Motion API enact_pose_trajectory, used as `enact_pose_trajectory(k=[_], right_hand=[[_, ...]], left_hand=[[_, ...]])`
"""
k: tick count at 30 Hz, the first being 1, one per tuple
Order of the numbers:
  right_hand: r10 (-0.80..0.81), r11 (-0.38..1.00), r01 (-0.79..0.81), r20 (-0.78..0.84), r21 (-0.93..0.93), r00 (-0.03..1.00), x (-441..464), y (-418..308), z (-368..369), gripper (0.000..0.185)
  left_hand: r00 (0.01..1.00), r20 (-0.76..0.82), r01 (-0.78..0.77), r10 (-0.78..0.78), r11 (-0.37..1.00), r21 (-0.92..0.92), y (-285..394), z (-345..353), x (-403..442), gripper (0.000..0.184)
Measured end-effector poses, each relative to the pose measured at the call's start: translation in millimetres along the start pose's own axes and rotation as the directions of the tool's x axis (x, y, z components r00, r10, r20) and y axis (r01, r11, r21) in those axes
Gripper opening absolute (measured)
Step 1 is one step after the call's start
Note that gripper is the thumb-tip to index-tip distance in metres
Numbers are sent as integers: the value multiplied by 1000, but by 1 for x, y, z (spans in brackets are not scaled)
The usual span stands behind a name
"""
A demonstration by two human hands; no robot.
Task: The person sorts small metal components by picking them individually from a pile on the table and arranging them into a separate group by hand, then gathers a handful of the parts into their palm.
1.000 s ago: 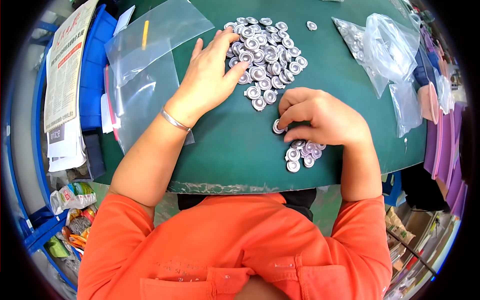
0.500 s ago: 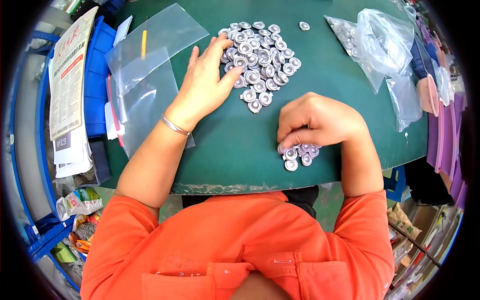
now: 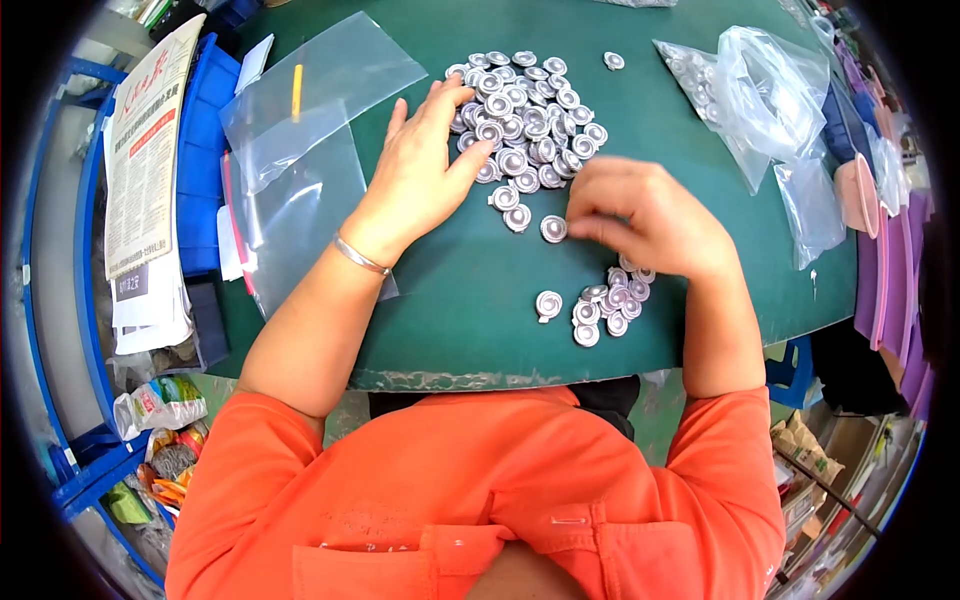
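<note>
Many round silvery metal pieces lie in a large pile [image 3: 536, 122] on the green table [image 3: 460, 300]. My left hand [image 3: 425, 165] rests with fingers spread against the pile's left side. Below the pile my right hand [image 3: 645, 215] is bent, its thumb and fingertips at the edge of a single metal piece [image 3: 553, 229] lying on the table. A smaller group of pieces [image 3: 616, 300] sits under my right wrist, nearer the table's front edge. Just left of that group lies one separate piece [image 3: 548, 305]. Another lone piece [image 3: 613, 61] lies beyond the large pile.
Clear plastic bags [image 3: 300, 170] and a yellow strip [image 3: 296, 93] lie on the left. A newspaper [image 3: 150, 150] covers part of a blue bin [image 3: 203, 150]. At the right are a bag of metal pieces [image 3: 695, 80] and a crumpled plastic bag [image 3: 770, 95].
My right hand has moved up from beside the small group to a piece below the large pile. A separate piece now shows left of the small group. My left hand stays by the pile.
</note>
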State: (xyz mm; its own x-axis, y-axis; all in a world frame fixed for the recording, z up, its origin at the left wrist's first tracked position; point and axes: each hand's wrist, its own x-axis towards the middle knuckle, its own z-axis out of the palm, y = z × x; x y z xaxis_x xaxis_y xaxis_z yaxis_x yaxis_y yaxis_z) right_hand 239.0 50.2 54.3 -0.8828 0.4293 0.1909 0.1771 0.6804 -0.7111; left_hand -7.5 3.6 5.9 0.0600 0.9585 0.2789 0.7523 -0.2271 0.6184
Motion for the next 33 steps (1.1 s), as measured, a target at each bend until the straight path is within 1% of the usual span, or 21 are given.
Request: enact_pose_trajectory(k=[2,3,6,8,10,11,13,14,16,17,18,20,22,24,25,26,28,30,31,32,33], right_hand=[[102,991,-113,-134,-75,986,0,-3,-7,9],[108,986,-123,-137,-109,985,-2,-1,-9,12],[63,989,-78,-120,-126,991,0,3,0,11],[36,991,-51,-125,-120,991,1,0,16,16],[69,989,-68,0,-130,998,4,-5,17,17],[73,989,-72,-2,-128,997,3,-8,14,17],[103,994,-97,116,-56,988,3,-9,7,16],[103,994,-97,115,-55,988,1,-8,6,16],[93,991,-114,266,63,959,-3,-4,2,14],[53,997,-61,165,42,985,-3,-4,0,11],[54,997,-62,166,41,985,-3,-4,-1,11],[83,991,-87,-41,-105,996,-2,-3,-2,10],[49,994,-52,-33,-94,998,0,-3,4,10],[29,997,-18,150,-72,988,1,-8,13,11],[83,996,-89,239,14,967,3,-10,11,13],[76,996,-82,241,15,968,3,-10,8,13],[-27,959,-87,392,271,920,0,-6,1,13],[-32,955,-80,367,285,930,2,-7,7,13],[-8,984,-19,151,175,988,6,-7,18,15],[-13,998,17,-75,54,997,10,-7,29,17],[1,998,-11,-170,-62,985,15,-9,38,19]], left_hand=[[1000,7,11,-11,1000,4,-1,-1,0,51],[1000,11,14,-14,1000,2,-1,-1,0,51],[1000,8,11,-11,1000,6,-2,0,0,51],[1000,-6,5,-5,1000,24,-3,1,-1,50],[1000,-13,-3,4,999,40,-3,1,-1,50],[1000,-15,-5,6,999,33,-4,1,-1,50],[1000,-19,-6,7,1000,26,-4,2,0,50],[1000,-20,-5,6,999,31,-5,2,0,50],[1000,-16,-6,7,999,34,-4,1,0,50],[1000,-11,-11,11,1000,18,-3,0,0,49],[1000,-7,-14,14,1000,2,-2,-1,0,49],[1000,-5,-9,9,1000,1,-2,-1,0,49],[1000,-2,-6,6,1000,1,-2,-1,0,48],[1000,-7,-12,12,1000,-4,-1,-1,0,49],[1000,-10,-13,13,1000,0,-1,-1,1,49],[1000,-14,-7,7,1000,11,-2,1,0,49],[1000,-27,6,-5,1000,27,-4,1,-1,50],[1000,-17,0,0,1000,19,-4,2,-1,50],[1000,-18,3,-2,1000,11,-4,3,-1,50],[1000,-25,5,-4,1000,16,-5,3,-1,50],[1000,-20,9,-8,1000,18,-5,3,-1,50]])
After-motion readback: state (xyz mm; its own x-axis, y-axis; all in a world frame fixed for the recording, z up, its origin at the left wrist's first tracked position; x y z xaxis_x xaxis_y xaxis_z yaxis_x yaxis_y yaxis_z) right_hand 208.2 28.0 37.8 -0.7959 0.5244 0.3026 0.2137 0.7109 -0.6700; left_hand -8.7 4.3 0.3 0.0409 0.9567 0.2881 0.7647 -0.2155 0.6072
